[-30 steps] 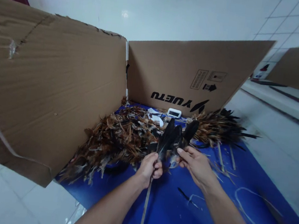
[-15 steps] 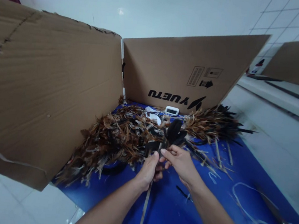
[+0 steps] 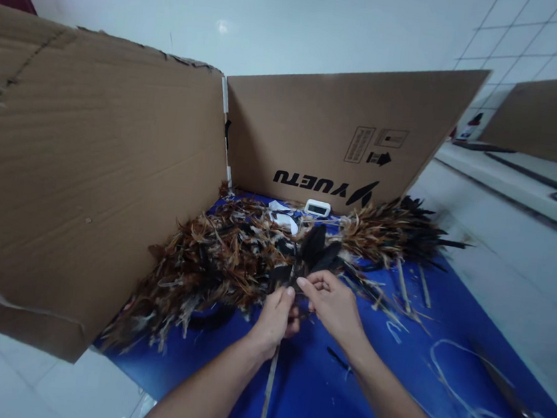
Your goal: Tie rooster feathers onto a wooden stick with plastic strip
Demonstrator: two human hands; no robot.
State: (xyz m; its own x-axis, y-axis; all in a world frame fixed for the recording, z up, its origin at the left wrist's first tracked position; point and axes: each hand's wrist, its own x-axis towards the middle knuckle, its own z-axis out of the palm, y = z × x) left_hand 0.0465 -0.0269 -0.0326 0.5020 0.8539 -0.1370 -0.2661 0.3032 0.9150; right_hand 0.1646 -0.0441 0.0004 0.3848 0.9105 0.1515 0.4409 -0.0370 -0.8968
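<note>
My left hand [image 3: 273, 319] is closed around a thin stick [image 3: 266, 395], whose lower end sticks out below the fist toward me. Dark feathers [image 3: 315, 250] fan out at the stick's upper end, just beyond my fingers. My right hand [image 3: 331, 302] is closed in a pinch beside the left thumb, at the base of those feathers. Its fingertips are partly hidden, and what they pinch is hard to make out. Behind both hands spreads a heap of loose brown and black feathers [image 3: 223, 250].
Cardboard panels [image 3: 298, 124] wall the left and back of the blue tabletop [image 3: 321, 408]. A small white digital display [image 3: 317, 208] stands at the back near white paper [image 3: 283, 219]. At right lie a feather bundle [image 3: 391, 228], sticks [image 3: 404, 287] and a looped pale strip [image 3: 445, 375].
My right hand has shifted slightly, its fingertips staying by the feather base. The feathers on the stick have turned a little. My left hand keeps its grip. The camera view has shifted slightly.
</note>
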